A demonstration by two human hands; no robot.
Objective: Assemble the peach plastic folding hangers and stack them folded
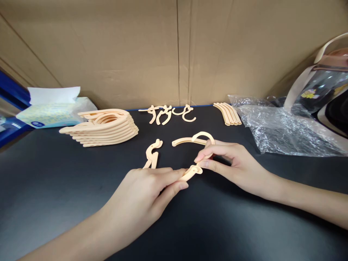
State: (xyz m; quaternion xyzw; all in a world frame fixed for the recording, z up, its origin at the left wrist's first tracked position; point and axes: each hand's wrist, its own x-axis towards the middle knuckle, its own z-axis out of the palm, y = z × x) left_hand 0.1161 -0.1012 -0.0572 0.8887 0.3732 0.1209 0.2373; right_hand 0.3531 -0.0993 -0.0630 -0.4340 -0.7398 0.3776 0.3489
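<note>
My left hand (154, 190) pinches a cream plastic hanger arm (187, 175) between thumb and fingers. In the fingers of my right hand (231, 159) is a curved cream hanger hook (203, 136), its base touching the end of that arm. I cannot tell whether the two are locked together. Just beyond my left knuckles shows a curved cream hanger piece (151, 152), its lower part hidden by the hand. Another hanger arm (185, 140) lies behind my right hand, which covers its right end.
A stack of folded cream hangers (108, 132) stands at the left, before a tissue pack (54, 110). Loose hook pieces (163, 112) lie at the back, with several hanger arms (227, 114) to their right. A clear plastic bag (285, 128) and a strapped bottle (312, 87) are at right.
</note>
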